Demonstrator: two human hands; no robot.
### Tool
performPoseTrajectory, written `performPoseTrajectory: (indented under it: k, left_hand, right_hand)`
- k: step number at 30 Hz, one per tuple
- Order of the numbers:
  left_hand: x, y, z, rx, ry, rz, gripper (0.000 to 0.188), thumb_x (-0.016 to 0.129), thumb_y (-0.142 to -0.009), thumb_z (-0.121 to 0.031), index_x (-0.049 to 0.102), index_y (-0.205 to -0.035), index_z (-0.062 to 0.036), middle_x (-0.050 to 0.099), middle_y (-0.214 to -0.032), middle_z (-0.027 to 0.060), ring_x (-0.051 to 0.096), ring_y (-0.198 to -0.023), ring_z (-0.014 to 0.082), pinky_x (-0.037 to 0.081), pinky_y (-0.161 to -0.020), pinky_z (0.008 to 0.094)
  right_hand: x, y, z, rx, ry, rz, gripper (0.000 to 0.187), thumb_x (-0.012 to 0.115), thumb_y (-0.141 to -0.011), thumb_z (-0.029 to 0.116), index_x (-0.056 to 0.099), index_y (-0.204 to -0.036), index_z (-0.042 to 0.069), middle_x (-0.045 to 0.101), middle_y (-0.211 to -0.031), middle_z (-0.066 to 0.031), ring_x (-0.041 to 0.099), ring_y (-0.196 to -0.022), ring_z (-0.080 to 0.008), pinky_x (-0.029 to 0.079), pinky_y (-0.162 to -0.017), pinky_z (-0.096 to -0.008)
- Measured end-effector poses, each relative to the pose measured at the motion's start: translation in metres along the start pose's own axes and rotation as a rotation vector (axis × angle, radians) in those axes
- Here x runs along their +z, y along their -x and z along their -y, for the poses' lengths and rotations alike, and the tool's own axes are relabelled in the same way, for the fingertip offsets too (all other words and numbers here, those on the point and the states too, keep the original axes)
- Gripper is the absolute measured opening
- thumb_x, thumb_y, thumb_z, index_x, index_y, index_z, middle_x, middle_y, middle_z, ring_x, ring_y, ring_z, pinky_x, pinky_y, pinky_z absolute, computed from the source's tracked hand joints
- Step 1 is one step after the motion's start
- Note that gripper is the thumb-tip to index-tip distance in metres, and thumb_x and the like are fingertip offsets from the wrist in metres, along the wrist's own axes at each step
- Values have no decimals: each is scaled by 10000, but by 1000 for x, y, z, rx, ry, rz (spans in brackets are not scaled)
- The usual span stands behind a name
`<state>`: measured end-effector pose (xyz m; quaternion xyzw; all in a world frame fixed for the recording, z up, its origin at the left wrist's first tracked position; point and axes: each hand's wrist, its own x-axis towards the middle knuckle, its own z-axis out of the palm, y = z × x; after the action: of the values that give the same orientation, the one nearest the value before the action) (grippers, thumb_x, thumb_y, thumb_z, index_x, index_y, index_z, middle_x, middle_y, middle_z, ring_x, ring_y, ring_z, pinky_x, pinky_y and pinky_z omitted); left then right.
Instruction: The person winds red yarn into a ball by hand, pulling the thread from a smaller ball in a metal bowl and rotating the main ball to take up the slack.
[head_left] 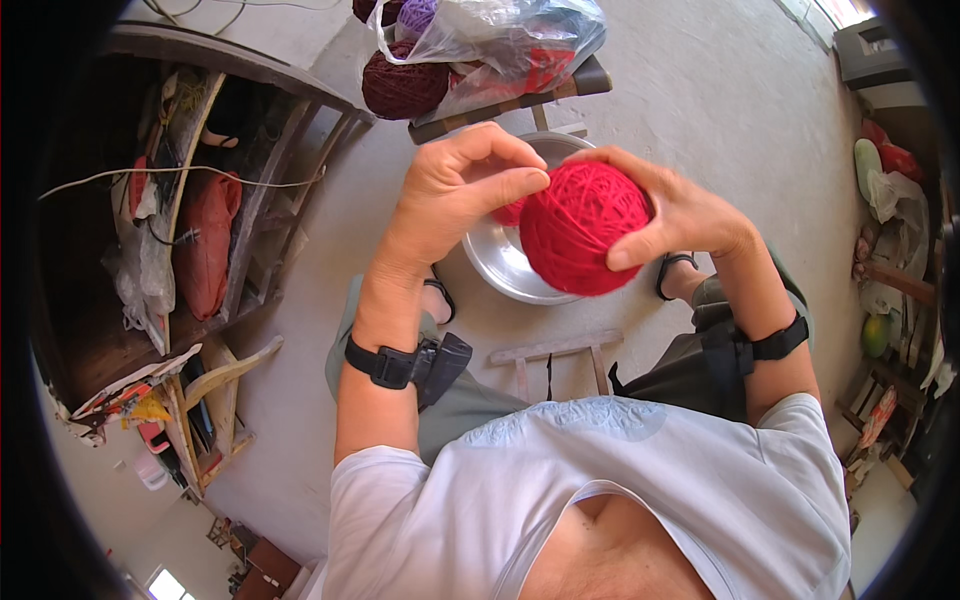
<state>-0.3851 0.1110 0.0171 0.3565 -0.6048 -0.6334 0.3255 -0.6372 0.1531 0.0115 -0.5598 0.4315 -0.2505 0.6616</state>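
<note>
A large ball of red yarn [580, 235] rests in the grip of my right hand [690, 210], thumb on its near side and fingers behind it. My left hand [455, 195] is closed in a pinch at the ball's upper left edge, thumb and forefinger tips together. Whatever lies between those tips is too small to make out. Below the ball stands a shiny metal basin [500, 268] on the floor between my feet. A bit of red yarn [508, 213] shows inside it, partly covered by my left hand and the ball.
Beyond the basin, a low bench [560, 95] carries a clear plastic bag [500, 45], with a dark maroon yarn ball [405, 82] beside it. A wooden stool frame [555, 347] lies before my legs. Wooden shelving [280, 190] stands left; bags and produce [880, 335] line the right.
</note>
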Motion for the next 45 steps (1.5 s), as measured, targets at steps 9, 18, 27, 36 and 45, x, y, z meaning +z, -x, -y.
performPoseTrajectory:
  k: [9,18,27,36,45]
  left_hand:
    - [7,-5,12,-210,92,-8,225,635,-970,-212,708,-1029,-8,692,-871,29,607,-769,74,481,-690,224]
    - [19,3,-4,-386,42,450,200,654,-911,-134,728,-1032,7,706,-859,43,621,-781,79,491,-648,236]
    - [-7,8,-6,-71,252,228,85,712,-879,-72,711,-934,-7,663,-812,-13,576,-737,51,450,-646,196]
    - [-1,-1,-2,-25,99,-43,86,736,-871,-102,718,-921,-35,697,-837,14,625,-774,66,510,-720,215]
    - [9,-5,12,-296,46,114,224,604,-977,-165,697,-1104,-6,705,-870,35,613,-756,74,478,-683,214]
  right_hand:
    - [-38,20,-25,-535,-1094,154,718,646,-920,347,340,-1483,23,450,-1473,-158,481,-1324,-297,386,-1121,-461]
    - [-21,-13,-2,-271,-288,-688,813,803,-785,332,392,-1391,-21,578,-1265,-162,593,-1161,-239,504,-988,-380]
    - [1,-8,-4,-102,212,-425,907,863,-682,420,444,-1392,40,627,-1200,-151,616,-1127,-264,492,-976,-369]
    - [-2,1,3,-11,-215,154,855,781,-746,508,490,-1399,39,574,-1310,-135,524,-1244,-248,387,-1070,-379]
    - [-27,5,4,-488,-780,-372,822,664,-892,459,318,-1484,7,414,-1506,-125,450,-1352,-253,356,-1135,-442]
